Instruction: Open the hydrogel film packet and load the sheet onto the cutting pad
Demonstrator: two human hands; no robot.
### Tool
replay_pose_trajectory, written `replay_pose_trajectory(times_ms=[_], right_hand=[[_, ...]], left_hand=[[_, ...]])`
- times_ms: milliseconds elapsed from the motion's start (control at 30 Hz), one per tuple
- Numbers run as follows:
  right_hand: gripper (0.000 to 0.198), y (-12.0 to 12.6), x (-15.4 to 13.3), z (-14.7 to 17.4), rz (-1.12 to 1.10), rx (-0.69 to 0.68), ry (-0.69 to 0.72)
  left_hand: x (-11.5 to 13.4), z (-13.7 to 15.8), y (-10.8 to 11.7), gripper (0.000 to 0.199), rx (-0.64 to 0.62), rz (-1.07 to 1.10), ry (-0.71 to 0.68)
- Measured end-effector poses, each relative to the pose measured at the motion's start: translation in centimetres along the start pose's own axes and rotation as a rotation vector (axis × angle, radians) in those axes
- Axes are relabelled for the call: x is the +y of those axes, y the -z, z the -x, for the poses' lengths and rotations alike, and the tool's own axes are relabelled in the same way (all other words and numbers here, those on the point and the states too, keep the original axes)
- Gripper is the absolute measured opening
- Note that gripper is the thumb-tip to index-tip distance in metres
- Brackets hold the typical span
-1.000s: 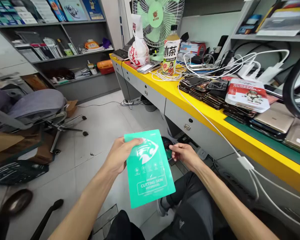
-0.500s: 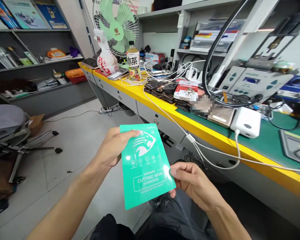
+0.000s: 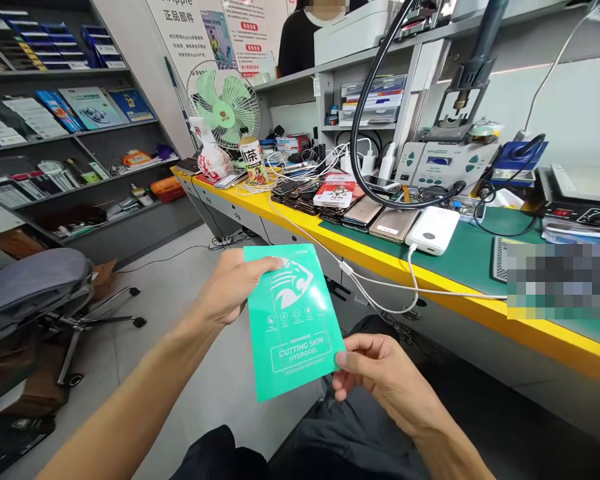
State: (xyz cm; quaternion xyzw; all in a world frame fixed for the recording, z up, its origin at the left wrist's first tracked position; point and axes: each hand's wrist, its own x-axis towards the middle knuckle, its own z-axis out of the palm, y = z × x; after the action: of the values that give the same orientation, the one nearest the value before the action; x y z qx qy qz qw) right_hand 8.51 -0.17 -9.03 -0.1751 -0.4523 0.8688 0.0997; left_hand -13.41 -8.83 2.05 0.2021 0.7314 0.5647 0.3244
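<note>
A flat teal packet printed "Cutting Skin Hydrogel", with a white animal-head logo, is held up over my lap, left of the bench edge. My left hand grips its upper left side, the thumb lying across the front and the other fingers hidden behind. At the lower right corner, my right hand pinches the packet between thumb and fingers. The packet's back and any contents are out of sight.
Along the yellow-edged bench lie stacked phones, a white power bank with a cable hanging over the edge, a bottle and a green fan. An office chair stands left. Someone in black is behind the shelf.
The view has tilted up and turned right, showing more of the bench and a person behind it. Both hands keep their hold on the packet; the right has slid slightly towards its bottom corner.
</note>
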Motion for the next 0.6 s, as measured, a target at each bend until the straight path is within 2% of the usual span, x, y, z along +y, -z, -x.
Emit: replay_pose_trajectory(times_ms=[267, 600], right_hand=[[0.025, 0.4, -0.1, -0.7, -0.019, -0.050, -0.026], [0.022, 0.7, 0.3, -4.1, -0.018, -0.065, -0.098]], left_hand=[[0.2, 0.2, 0.4, 0.025, 0.039, -0.031, -0.036], [-1.1, -1.9, 2.0, 0.021, 0.086, 0.013, -0.009]])
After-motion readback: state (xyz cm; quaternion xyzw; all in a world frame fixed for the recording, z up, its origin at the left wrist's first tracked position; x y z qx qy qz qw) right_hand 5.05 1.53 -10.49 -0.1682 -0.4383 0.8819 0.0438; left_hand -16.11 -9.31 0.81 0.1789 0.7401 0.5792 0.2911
